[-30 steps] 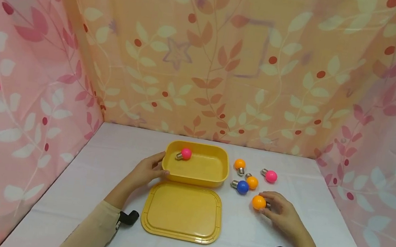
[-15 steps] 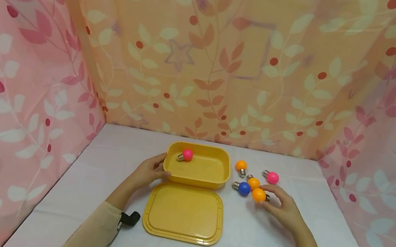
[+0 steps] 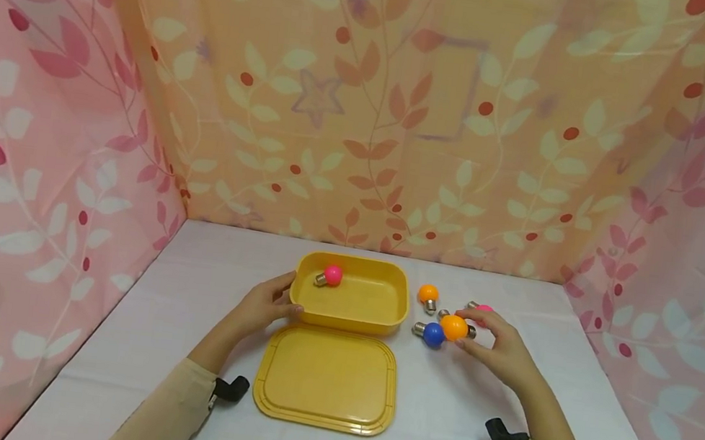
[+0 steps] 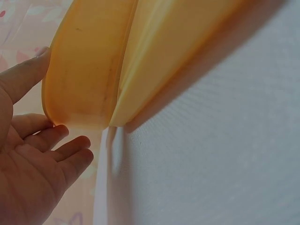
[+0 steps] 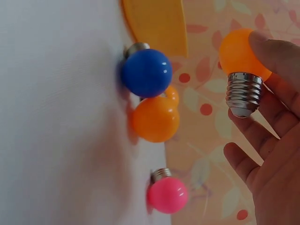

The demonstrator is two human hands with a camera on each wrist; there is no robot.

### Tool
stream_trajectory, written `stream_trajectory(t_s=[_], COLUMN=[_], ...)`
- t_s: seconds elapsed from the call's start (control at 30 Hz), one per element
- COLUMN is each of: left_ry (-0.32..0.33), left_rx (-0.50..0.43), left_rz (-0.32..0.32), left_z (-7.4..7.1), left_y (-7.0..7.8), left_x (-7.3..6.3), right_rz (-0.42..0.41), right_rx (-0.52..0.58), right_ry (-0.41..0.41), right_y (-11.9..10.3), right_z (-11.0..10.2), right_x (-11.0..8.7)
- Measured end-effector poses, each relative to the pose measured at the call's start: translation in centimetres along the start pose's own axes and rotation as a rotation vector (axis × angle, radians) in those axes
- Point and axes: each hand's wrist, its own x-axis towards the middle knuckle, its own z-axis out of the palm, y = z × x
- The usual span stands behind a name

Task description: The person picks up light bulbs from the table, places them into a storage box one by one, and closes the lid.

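Observation:
My left hand (image 3: 264, 306) holds the left end of the yellow box (image 3: 347, 322). In the left wrist view, its thumb (image 4: 28, 75) and index finger touch the box's edge, the other fingers loose. A pink bulb (image 3: 333, 275) with a metal screw base lies inside the box. My right hand (image 3: 503, 352) pinches an orange bulb (image 5: 241, 51) by its round globe. In the right wrist view that bulb is held off the table, screw base downward. A blue bulb (image 3: 434, 334) lies close by; a second orange bulb (image 5: 156, 119) is mostly hidden in the head view.
The yellow lid (image 3: 326, 380) lies flat in front of the box. Another orange bulb (image 3: 428, 294) is to the box's right, with a pink bulb (image 5: 168, 194) farther right, partly behind my right hand. Patterned cloth (image 3: 365, 105) hangs behind and along both sides of the white table.
My right hand has lifted the orange bulb and carried it away from me and slightly left, in front of the other orange bulb. The left hand and the box have stayed put.

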Motion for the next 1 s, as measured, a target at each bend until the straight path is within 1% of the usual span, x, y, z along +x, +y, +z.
stream_trajectory(t_s=[0.2, 0.33, 0.47, 0.57, 0.83, 1.0], left_ry=[0.006, 0.004, 0.002, 0.0, -0.001, 0.001], left_rx=[0.01, 0.013, 0.007, 0.002, -0.011, -0.008], left_rz=[0.007, 0.016, 0.008, 0.001, 0.007, 0.023], left_z=[0.0, -0.1, 0.0, 0.0, 0.0, 0.1], left_y=[-0.1, -0.3, -0.2, -0.2, -0.2, -0.3], left_x=[0.1, 0.2, 0.1, 0.0, -0.1, -0.1], right_rz=[-0.094, -0.135, -0.168, -0.174, -0.212, -0.185], right_rx=[0.008, 0.013, 0.014, 0.007, -0.014, -0.006], right_ry=[-0.018, -0.035, -0.051, -0.067, -0.102, -0.146], right_y=[-1.9, -3.2, -4.2, -4.8, -6.6, -8.0], right_z=[-0.6, -0.9, -1.1, -1.2, -1.1, -0.9], right_x=[1.6, 2.7, 3.6, 4.5, 7.0, 8.5])
